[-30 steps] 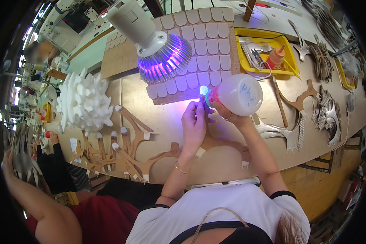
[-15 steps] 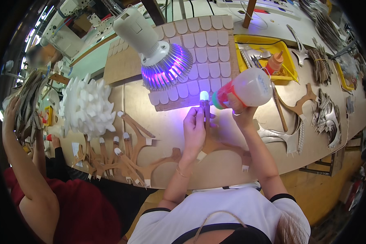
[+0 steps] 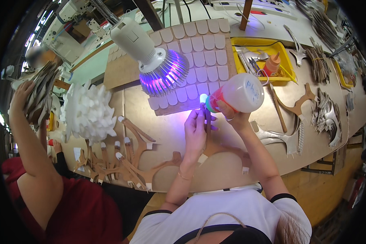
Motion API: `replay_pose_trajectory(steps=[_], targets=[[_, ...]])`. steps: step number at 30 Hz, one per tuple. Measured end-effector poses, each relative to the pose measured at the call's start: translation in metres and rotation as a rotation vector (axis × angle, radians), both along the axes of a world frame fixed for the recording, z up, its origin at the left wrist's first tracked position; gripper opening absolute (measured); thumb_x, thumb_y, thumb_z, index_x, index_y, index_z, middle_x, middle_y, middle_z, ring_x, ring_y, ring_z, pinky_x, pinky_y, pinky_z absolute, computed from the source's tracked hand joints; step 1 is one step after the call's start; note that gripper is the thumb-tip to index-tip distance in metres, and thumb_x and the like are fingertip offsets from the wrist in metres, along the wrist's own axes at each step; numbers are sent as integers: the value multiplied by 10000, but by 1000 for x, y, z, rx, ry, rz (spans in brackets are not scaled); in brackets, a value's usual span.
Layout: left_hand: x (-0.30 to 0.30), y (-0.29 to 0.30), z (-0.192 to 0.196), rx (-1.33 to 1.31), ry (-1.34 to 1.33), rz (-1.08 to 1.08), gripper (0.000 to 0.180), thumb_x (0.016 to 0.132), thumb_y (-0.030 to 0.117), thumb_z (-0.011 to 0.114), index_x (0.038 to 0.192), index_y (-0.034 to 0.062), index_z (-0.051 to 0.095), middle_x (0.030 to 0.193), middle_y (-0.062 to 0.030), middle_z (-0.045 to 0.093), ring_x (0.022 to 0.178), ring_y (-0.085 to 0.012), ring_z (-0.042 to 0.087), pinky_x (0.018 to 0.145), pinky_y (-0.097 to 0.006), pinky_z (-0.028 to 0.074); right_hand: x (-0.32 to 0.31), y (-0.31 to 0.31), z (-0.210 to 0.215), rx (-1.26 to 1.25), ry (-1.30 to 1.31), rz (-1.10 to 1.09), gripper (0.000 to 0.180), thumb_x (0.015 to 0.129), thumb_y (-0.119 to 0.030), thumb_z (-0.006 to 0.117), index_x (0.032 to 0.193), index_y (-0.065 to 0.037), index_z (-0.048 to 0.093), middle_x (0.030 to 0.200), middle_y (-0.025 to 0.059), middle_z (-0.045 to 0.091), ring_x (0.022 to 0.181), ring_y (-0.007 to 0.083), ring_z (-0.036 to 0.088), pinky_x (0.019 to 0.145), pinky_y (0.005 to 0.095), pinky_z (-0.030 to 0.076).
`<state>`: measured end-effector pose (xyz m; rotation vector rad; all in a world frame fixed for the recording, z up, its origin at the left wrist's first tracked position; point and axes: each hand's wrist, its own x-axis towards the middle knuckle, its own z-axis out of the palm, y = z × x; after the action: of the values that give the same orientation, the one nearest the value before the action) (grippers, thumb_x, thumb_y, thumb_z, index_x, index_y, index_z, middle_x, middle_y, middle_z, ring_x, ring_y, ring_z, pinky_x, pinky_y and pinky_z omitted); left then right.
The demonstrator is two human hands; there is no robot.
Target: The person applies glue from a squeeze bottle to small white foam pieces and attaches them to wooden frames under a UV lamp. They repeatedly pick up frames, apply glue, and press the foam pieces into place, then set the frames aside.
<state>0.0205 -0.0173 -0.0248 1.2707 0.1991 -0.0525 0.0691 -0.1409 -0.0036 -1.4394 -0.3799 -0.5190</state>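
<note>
My left hand (image 3: pixel 195 132) pinches a brown forked strap piece (image 3: pixel 214 146) near its upper end. A small white tip (image 3: pixel 203 97) tops that end, lit by violet light. My right hand (image 3: pixel 236 118) is wrapped round a translucent squeeze bottle (image 3: pixel 244 91) with a red band and a green nozzle. The bottle lies tilted, its nozzle pointing left at the strap just below the white tip; whether they touch I cannot tell. The glowing lamp (image 3: pixel 163 71) hangs to the upper left of my hands.
Behind the lamp lies a board (image 3: pixel 162 112) with rows of white tabs. A yellow tray (image 3: pixel 289 59) holds an orange bottle (image 3: pixel 272 64). Strap pieces (image 3: pixel 144 152) and white foam (image 3: pixel 87 112) lie left, silver pieces (image 3: pixel 280 138) right. A co-worker's arm (image 3: pixel 38 166) reaches to a strip bundle (image 3: pixel 40 97).
The squeeze bottle in my right hand has moved left and slightly down, bringing its nozzle closer to the strap. My left hand keeps its pinch. The co-worker's strip bundle has shifted right.
</note>
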Motion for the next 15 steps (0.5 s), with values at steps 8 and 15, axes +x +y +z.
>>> replay_pose_trajectory(steps=[8,15], targets=[[-1,2,-4,-32,-14,20,264,1012,208,390,969,-5,541,839,-108,631,635,-153,613,578,-272,529,-2,-10,-13,-290,-73,-89,242,721,-190,806,879,-79,662,793,18,672,732,156,646,677,294,500],[1,2,-1,1,-8,10,269,1006,209,413,1026,-25,545,824,-112,624,612,-153,616,572,-260,542,-8,-11,-18,-199,-136,-71,423,770,-185,764,1102,-14,567,979,92,621,871,211,617,752,338,511]])
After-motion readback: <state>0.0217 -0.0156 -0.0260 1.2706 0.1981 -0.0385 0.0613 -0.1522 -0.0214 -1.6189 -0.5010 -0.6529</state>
